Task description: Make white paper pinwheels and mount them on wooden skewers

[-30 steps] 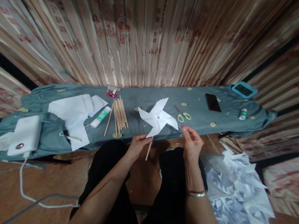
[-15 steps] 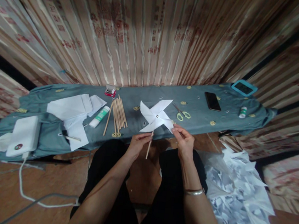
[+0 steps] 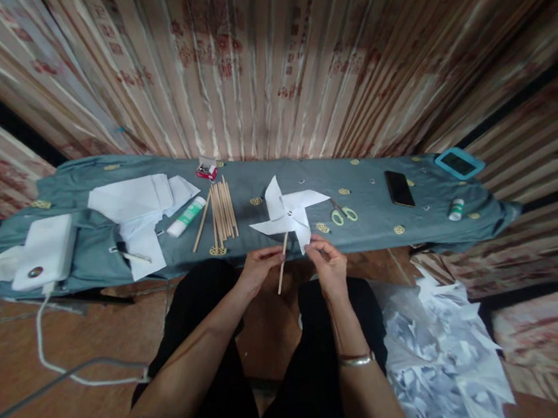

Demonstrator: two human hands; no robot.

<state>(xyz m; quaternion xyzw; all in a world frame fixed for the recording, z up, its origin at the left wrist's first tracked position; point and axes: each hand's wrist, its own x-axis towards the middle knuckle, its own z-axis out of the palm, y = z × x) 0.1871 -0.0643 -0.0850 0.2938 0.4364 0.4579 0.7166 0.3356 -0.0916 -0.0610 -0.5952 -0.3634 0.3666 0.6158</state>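
Note:
A white paper pinwheel (image 3: 287, 214) on a thin wooden stick (image 3: 281, 272) stands upright in front of me, over the near edge of a long table with a grey-blue cloth (image 3: 369, 208). My left hand (image 3: 259, 267) pinches the stick just below the paper wheel. The fingertips of my right hand (image 3: 327, 262) are closed on the tip of the wheel's lower right blade. A metal bangle sits on my right wrist.
On the cloth lie a bundle of wooden sticks (image 3: 221, 211), a glue tube (image 3: 187, 217), white paper sheets (image 3: 135, 200), a small red box (image 3: 206, 171), yellow-handled scissors (image 3: 341, 211), a dark phone (image 3: 399, 188) and a small bottle (image 3: 455, 209). Paper scraps (image 3: 442, 366) pile on the floor at right.
My right hand moved left and in, from apart from the wheel to its lower blade. The wheel has turned and the stick now stands more upright.

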